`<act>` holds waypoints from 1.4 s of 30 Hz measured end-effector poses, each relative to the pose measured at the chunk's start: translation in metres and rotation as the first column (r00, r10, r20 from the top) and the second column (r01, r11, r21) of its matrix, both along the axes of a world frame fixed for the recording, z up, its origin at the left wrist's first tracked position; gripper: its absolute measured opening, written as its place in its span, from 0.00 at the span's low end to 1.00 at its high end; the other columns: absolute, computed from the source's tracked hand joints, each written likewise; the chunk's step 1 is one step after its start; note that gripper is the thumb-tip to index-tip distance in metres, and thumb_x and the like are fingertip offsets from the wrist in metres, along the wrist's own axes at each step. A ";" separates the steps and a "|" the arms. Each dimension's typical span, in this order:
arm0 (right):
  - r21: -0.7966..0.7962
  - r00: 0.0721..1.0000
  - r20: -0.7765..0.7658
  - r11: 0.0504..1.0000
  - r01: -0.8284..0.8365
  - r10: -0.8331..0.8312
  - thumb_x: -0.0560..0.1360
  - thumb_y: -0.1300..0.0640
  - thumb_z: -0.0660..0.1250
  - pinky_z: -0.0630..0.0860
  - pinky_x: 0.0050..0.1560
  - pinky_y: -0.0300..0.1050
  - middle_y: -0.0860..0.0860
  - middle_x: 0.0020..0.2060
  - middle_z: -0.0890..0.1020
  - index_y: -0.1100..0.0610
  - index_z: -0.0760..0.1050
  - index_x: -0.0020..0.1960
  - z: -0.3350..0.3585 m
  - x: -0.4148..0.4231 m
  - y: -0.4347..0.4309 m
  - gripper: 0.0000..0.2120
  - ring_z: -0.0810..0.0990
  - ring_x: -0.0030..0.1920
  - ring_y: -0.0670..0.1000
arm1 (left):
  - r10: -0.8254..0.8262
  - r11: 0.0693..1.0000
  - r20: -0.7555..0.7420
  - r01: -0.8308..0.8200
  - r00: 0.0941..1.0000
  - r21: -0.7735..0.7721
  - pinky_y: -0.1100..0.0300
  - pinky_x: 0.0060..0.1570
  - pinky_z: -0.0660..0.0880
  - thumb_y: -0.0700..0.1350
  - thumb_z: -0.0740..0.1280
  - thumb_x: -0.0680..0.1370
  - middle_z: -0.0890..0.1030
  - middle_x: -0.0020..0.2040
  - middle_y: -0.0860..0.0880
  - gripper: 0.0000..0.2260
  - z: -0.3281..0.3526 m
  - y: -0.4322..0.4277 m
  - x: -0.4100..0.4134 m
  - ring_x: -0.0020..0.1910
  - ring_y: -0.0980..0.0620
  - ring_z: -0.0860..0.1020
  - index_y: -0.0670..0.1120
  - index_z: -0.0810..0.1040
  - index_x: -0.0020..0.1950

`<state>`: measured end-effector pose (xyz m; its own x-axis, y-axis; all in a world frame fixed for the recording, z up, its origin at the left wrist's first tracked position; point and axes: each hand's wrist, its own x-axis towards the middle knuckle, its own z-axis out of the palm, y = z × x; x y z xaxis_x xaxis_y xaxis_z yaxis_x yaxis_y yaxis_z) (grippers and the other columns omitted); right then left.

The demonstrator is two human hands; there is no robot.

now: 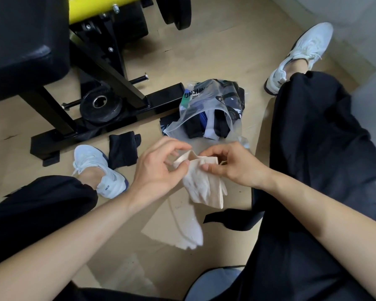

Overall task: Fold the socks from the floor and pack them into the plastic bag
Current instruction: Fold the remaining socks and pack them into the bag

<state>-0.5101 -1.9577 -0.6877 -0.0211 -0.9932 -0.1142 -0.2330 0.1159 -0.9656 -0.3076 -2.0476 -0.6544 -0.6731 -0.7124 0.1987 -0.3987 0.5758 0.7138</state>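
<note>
You are holding a cream sock (202, 185) in front of you, at the centre of the view, above the floor (208, 51). Your left hand (159, 168) is pinching the sock's upper edge at its 9 o'clock side, between the thumb and curled fingers. Your right hand (232, 164) is pinching the same edge at its 3 o'clock side, with the thumb on the near face and the fingers curled behind. Both hands are narrowed onto the fabric and are sitting close together. The rest of the sock is hanging toward 6 o'clock. Whether it is one sock or a pair, you cannot tell.

The plastic bag (206, 98) is lying on the floor at 12 o'clock from your hands, just beyond them, with its mouth facing you. Dark and white folded socks (193, 127) are showing inside it.

A pale sock (189, 231) is lying flat on the floor at 6 o'clock, below the held sock. A black sock (122, 151) is lying at 10 o'clock, just beside your left shoe (102, 172). A black fabric strip (230, 220) is lying at 5 o'clock, against your right trouser leg. Your right shoe (300, 55) is resting at 1 o'clock, apart from the bag. A black-and-yellow weight bench frame (109, 69) is standing at 11 o'clock, with a weight plate (109, 112) lying at its base.
</note>
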 end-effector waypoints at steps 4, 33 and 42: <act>-0.004 0.995 0.049 0.996 -0.089 0.089 0.76 0.62 0.72 0.79 0.50 0.42 0.52 0.48 0.85 0.61 0.81 0.56 0.005 -0.004 0.002 0.09 0.83 0.47 0.49 | -0.229 0.972 0.146 0.234 0.962 -0.017 0.65 0.64 0.65 0.50 0.77 0.70 0.76 0.63 0.56 0.11 -0.004 -0.018 0.010 0.64 0.53 0.71 0.52 0.84 0.51; -0.031 0.997 -0.019 0.996 -0.078 0.077 0.76 0.71 0.68 0.72 0.50 0.32 0.46 0.57 0.80 0.54 0.78 0.65 0.021 -0.008 0.009 0.21 0.79 0.52 0.42 | -0.033 0.722 0.049 -0.010 0.998 0.691 0.50 0.54 0.81 0.43 0.78 0.73 0.87 0.51 0.44 0.17 -0.004 -0.028 0.017 0.51 0.45 0.86 0.43 0.81 0.59; -0.023 0.998 0.014 0.998 -0.057 0.057 0.76 0.72 0.67 0.76 0.53 0.37 0.46 0.60 0.80 0.53 0.78 0.64 0.022 -0.010 0.008 0.22 0.80 0.56 0.46 | 0.026 0.720 0.012 -0.027 1.000 0.693 0.62 0.49 0.80 0.41 0.72 0.78 0.87 0.50 0.47 0.08 0.004 -0.023 0.012 0.48 0.51 0.85 0.45 0.81 0.57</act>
